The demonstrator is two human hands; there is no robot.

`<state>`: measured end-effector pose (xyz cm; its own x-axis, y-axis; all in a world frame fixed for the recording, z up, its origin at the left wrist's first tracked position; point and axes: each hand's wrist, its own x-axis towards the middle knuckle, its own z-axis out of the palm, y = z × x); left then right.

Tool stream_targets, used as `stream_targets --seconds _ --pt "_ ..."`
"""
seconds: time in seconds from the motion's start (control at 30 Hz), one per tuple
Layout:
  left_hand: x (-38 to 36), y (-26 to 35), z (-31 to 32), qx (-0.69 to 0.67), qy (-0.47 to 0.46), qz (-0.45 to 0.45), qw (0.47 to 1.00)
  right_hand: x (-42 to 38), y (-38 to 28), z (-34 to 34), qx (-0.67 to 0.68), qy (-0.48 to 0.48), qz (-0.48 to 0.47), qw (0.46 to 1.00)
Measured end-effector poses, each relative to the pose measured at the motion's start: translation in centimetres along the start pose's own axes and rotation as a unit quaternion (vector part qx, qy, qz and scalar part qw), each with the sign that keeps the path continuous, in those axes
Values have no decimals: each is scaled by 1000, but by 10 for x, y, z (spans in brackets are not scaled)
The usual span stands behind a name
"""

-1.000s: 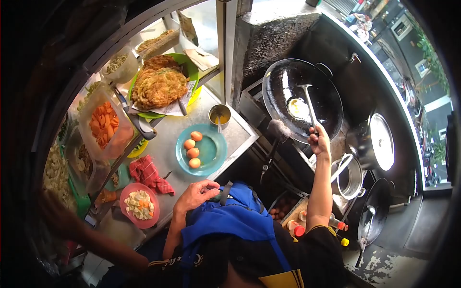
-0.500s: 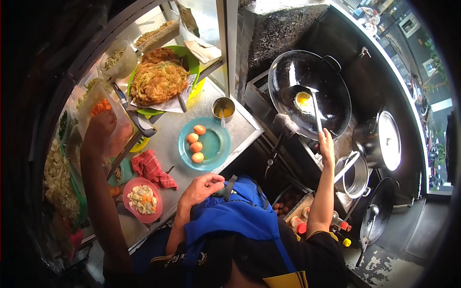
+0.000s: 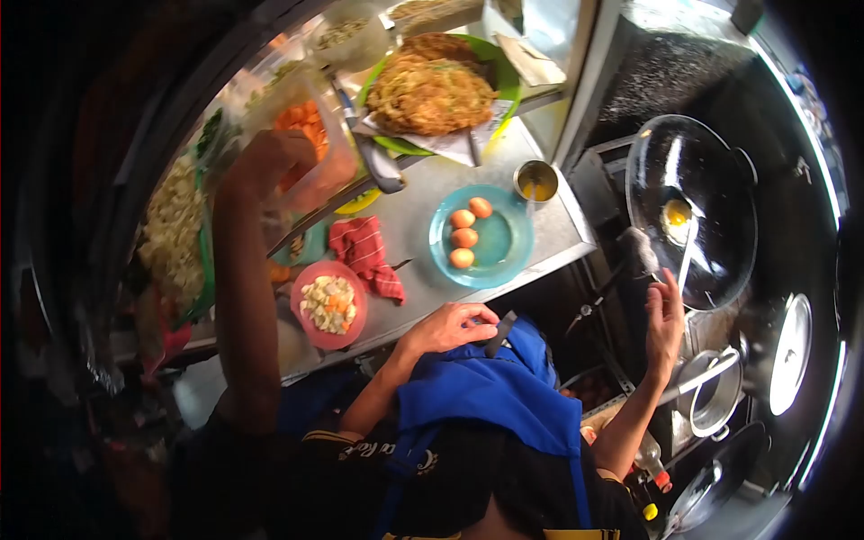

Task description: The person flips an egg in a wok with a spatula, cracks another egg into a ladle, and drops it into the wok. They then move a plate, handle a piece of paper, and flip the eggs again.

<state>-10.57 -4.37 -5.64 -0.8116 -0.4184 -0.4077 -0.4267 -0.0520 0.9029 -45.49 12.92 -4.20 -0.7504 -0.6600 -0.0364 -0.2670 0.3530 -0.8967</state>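
My right hand [image 3: 664, 319] is beside the near rim of the black wok [image 3: 729, 207], its fingers apart and nothing visible in them. Close to those fingers, a long-handled spatula [image 3: 688, 252] leans in the wok, its blade end near a frying egg [image 3: 677, 218] with a yellow yolk. My left hand [image 3: 457, 327] hovers at the blue apron [image 3: 490, 396], fingers loosely curled with no object seen in them. Just beyond the left hand is a turquoise plate [image 3: 497, 243] with several brown eggs [image 3: 463, 238] along its left side.
Another person's arm [image 3: 245, 297] reaches into a container of orange carrot pieces [image 3: 304, 126]. On the counter are a metal cup [image 3: 536, 182], a red cloth [image 3: 369, 256] and a pink bowl [image 3: 301, 292] of chopped food. Fried omelettes [image 3: 432, 85] lie higher up; pots [image 3: 711, 405] stand right.
My right hand has let go of the spatula and drawn back from it. The view has turned, shifting the scene rightward. My left hand stays by the apron.
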Motion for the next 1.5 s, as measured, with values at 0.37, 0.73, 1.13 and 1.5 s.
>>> stream_targets --seconds 0.37,0.73,1.13,1.5 --pt "-50 -13 -2 100 86 -27 991 -57 -59 294 -208 -437 -450 751" --pt "-107 -37 6 21 164 -138 977 -104 -15 450 -235 -310 -583 713" --pt "-101 -30 -5 15 143 -152 978 -102 -26 443 -274 -409 -535 687" --pt "-89 -37 -5 24 150 -71 986 -87 -48 435 -287 -557 -456 633"
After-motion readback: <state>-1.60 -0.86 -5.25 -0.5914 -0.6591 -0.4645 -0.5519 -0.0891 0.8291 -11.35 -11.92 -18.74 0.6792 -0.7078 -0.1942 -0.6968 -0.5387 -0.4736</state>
